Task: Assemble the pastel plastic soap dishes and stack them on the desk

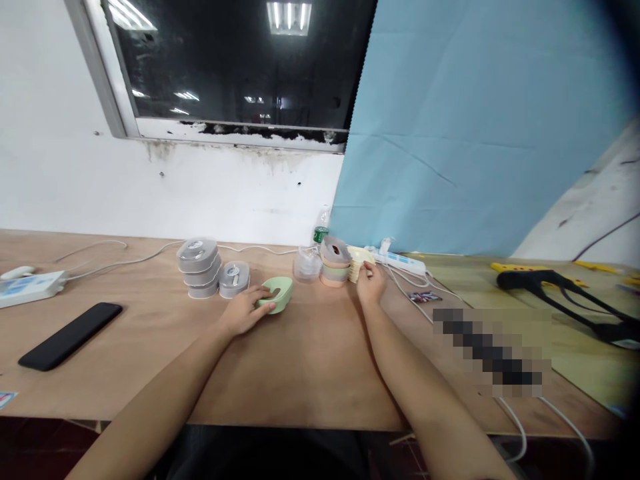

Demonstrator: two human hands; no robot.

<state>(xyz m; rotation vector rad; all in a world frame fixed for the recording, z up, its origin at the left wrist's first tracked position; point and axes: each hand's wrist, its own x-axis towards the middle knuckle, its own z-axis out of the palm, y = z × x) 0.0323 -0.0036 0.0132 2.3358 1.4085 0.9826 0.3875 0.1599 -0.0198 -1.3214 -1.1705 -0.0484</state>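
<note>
My left hand [249, 308] grips a light green oval dish [283, 297] with a slot in it, tilted just above or on the table; I cannot tell whether it touches. At a stack of cream-yellow ribbed pieces [361, 255], my right hand [373, 283] pinches the edge of a cream-yellow piece, partly hidden by the fingers. Just left of that stack stands a pile of grey, green and peach oval dishes [334, 263]. Clear plastic lids [307, 265] sit beside the pile. Grey lidded boxes [200, 260] are stacked farther left, with another grey box [234, 279] next to them.
A black phone-like slab [70, 337] and a white power strip [33, 288] lie at the left. Behind the dishes are a bottle with a green label [321, 230] and another power strip [400, 260]. White cables cross the table. A black strap-like frame [565, 300] lies at the right.
</note>
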